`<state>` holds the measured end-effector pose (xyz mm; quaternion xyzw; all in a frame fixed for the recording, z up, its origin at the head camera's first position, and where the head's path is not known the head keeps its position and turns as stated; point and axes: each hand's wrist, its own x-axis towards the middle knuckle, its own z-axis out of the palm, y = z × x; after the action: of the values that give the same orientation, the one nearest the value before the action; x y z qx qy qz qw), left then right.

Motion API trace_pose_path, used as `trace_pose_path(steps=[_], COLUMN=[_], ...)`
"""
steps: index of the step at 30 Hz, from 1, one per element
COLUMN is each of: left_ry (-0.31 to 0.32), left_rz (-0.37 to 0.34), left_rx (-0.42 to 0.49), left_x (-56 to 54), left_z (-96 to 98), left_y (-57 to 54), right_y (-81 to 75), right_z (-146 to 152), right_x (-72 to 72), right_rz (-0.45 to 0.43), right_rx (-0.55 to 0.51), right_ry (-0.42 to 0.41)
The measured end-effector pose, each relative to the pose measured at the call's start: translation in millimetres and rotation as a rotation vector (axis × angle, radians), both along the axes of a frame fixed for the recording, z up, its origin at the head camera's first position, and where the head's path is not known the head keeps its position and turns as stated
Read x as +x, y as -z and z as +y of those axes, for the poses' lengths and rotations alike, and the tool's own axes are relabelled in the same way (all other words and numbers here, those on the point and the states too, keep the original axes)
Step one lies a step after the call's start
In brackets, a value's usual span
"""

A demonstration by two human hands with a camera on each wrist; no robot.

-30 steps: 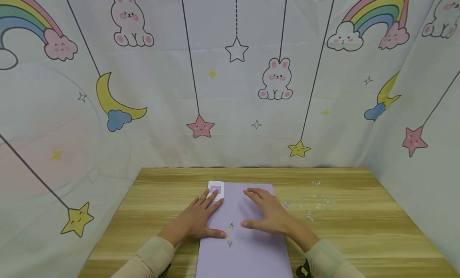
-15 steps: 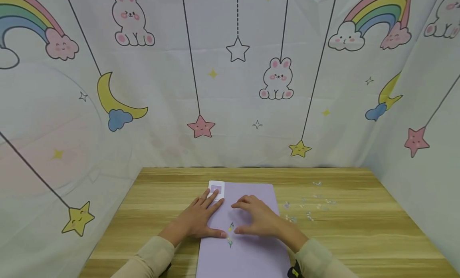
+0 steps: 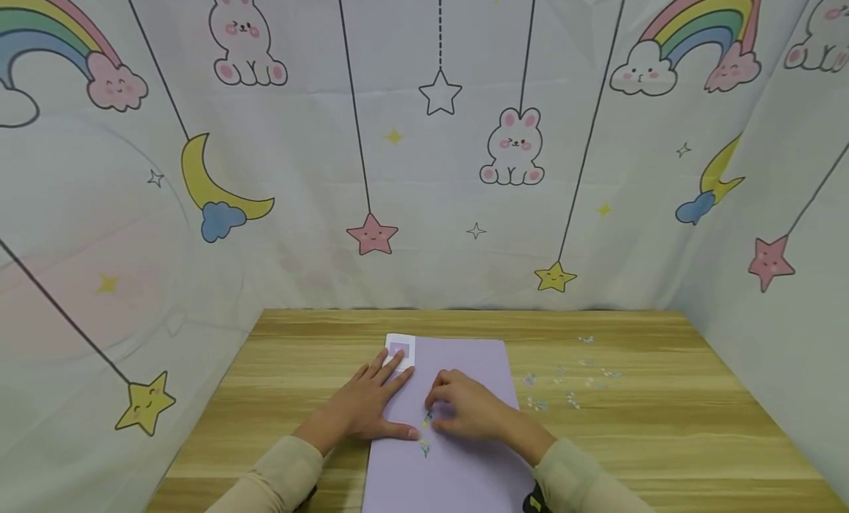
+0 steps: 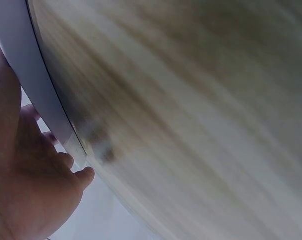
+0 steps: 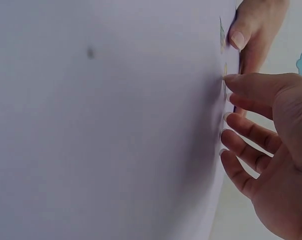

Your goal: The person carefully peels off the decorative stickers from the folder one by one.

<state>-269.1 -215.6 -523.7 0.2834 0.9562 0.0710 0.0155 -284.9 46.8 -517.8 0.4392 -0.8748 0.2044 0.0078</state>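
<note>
A light purple folder-like sheet (image 3: 451, 476) lies on the table, a white card with a purple square window (image 3: 400, 343) at its upper left corner. My left hand (image 3: 368, 406) lies spread over its left edge, straight fingers resting on the card. Two small flower stickers, green and yellow, lie mid-sheet. The lower flower sticker (image 3: 424, 448) is beside my left thumb. At the upper flower sticker (image 3: 426, 420), my right hand (image 3: 469, 408) has bent index finger and thumb, pinching it against the sheet. The left wrist view shows the sheet's edge (image 4: 38, 75) under that hand.
Several small pale flower stickers (image 3: 572, 400) are scattered on the wooden table (image 3: 630, 447) to the right of the sheet. A white printed curtain (image 3: 438, 270) hangs behind the table and along both sides.
My right hand has moved left and down over the sheet, its fingers bending from spread to close around the upper flower sticker. My left hand has stayed in place.
</note>
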Motion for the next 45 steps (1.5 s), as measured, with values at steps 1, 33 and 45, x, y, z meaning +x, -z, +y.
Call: trace_pose_path(steps=[1,33,45], left_ry=[0.001,-0.017,-0.018], left_rz=[-0.001,-0.011,-0.015], left_rx=[-0.001,-0.004,0.003], left_x=[0.1,1.8,2.2], left_z=[0.3,2.9,3.2], left_y=[-0.5,-5.1,-3.5], right_y=[0.6,4.9,6.3], right_z=[0,-7,-9], right_x=[-0.4,1.4,4.8], right_rz=[-0.001,-0.061,-0.105], right_rx=[-0.004,-0.031,-0.058], right_ry=[-0.002,0.027,0.049])
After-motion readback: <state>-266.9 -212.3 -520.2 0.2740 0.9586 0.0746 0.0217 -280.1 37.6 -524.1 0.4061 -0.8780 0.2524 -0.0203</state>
